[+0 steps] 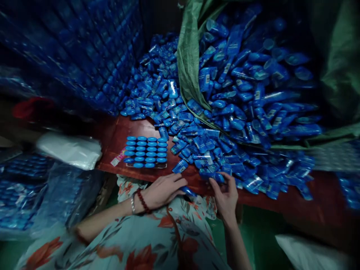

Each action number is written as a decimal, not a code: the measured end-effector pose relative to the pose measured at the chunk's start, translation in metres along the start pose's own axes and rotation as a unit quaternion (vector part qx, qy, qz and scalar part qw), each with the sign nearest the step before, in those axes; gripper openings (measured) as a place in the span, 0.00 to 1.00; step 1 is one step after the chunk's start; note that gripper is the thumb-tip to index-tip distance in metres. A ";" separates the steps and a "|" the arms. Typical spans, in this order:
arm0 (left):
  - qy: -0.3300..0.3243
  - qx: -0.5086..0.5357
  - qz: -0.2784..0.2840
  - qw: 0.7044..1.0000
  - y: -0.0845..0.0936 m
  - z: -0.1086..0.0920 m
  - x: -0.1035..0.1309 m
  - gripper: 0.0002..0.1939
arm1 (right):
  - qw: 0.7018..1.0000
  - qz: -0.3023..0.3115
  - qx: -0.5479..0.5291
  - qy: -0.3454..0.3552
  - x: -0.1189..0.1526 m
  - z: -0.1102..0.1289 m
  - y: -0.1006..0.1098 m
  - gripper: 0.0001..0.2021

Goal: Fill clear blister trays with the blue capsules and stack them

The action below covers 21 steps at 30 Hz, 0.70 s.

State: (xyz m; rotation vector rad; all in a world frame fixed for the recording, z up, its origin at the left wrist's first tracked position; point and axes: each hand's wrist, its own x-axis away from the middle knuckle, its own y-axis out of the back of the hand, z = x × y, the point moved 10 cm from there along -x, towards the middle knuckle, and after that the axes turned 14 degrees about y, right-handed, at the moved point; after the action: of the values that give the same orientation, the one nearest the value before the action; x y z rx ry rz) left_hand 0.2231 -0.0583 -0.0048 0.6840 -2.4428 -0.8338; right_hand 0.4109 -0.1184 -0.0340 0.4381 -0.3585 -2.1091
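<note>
Red worktop (pixel 120 129), with blue goods over much of it, and both hands working at its near edge. The left hand (pixel 165 189) has a narrow grip on a held tube (pixel 188 190), just off that edge; the fingers hide part of it. The right hand (pixel 228 198) is at an edge tube (pixel 218 177), beside the loose heap (pixel 208 146). Its thumb and fingers stand moderately wide around that tube; blur leaves it unclear whether they are closed on it or only touching.

By the look of it, the step in hand is handling single tubes, one to each hand. Any lift on the right would call for a firm pinch and a path clear of the neighbours, since the heap lies loose and slick. The held tube seems to want a steady hold while its end is turned.

Towards the near left corner sits a neat block (pixel 146 149) of tubes, their rounded ends up in close rows, with a pink strip (pixel 121 154) beside it. Beyond the heap, a green sack (pixel 191 48) gapes, full of more tubes. A white bundle (pixel 70 150) lies past the left edge.
</note>
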 end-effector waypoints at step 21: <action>0.327 0.146 -0.347 0.867 0.090 0.178 0.149 0.17 | 0.972 0.196 -0.102 -0.084 0.011 0.021 -0.129 0.16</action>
State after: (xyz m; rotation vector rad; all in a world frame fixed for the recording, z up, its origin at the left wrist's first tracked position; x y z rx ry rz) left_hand -0.0193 -0.0077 -0.0325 1.7036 -1.6884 -0.3430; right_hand 0.3007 -0.0569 -0.0701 0.0577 -0.2926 -1.7752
